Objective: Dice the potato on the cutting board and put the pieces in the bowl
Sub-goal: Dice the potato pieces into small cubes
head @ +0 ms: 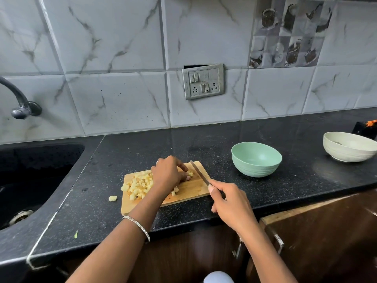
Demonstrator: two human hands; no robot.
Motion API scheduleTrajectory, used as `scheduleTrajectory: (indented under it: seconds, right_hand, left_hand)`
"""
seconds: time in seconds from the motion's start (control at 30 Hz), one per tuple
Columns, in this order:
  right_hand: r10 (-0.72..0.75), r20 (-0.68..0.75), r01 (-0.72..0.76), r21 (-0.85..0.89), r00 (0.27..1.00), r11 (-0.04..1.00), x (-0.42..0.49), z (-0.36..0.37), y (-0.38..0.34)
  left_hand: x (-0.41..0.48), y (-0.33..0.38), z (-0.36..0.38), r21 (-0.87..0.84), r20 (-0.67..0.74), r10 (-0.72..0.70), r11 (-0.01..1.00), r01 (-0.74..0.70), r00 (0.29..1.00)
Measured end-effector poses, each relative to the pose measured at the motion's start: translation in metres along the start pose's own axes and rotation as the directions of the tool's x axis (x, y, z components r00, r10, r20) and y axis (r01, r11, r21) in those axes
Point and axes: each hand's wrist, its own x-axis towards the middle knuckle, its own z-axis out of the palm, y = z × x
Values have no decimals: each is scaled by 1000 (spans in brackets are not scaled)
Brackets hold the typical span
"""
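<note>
A wooden cutting board [189, 190] lies on the black counter. A heap of diced potato [138, 184] covers its left half. One cube [112, 198] lies off the board on the counter. My left hand [168, 173] is curled over a small remaining piece of potato [190, 173] and holds it down with the fingertips. My right hand [228, 203] grips the handle of a knife [199, 173], whose blade sits just right of that piece. The green bowl [256, 159] stands to the right of the board and holds nothing.
A cream bowl [348, 147] sits at the far right, with a dark box behind it. A black sink [30, 180] and tap [20, 99] are on the left. A switch socket [203, 81] is on the tiled wall. Wooden cabinet doors are below the counter.
</note>
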Motion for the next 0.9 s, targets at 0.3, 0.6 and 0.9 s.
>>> scheduleTrajectory:
  seconds: [0.3, 0.6, 0.9]
  right_hand:
    - [29, 36, -27, -59, 999, 998, 1, 15, 5]
    - [37, 51, -29, -143, 998, 989, 0, 13, -11]
    - [46, 54, -27, -309, 998, 951, 3, 17, -34]
  left_hand:
    - [-1, 2, 2, -31, -23, -16, 999, 15, 1000]
    - [7, 0, 3, -18, 0, 9, 1000, -9, 1000]
    - [7, -3, 4, -25, 17, -7, 1000, 7, 1000]
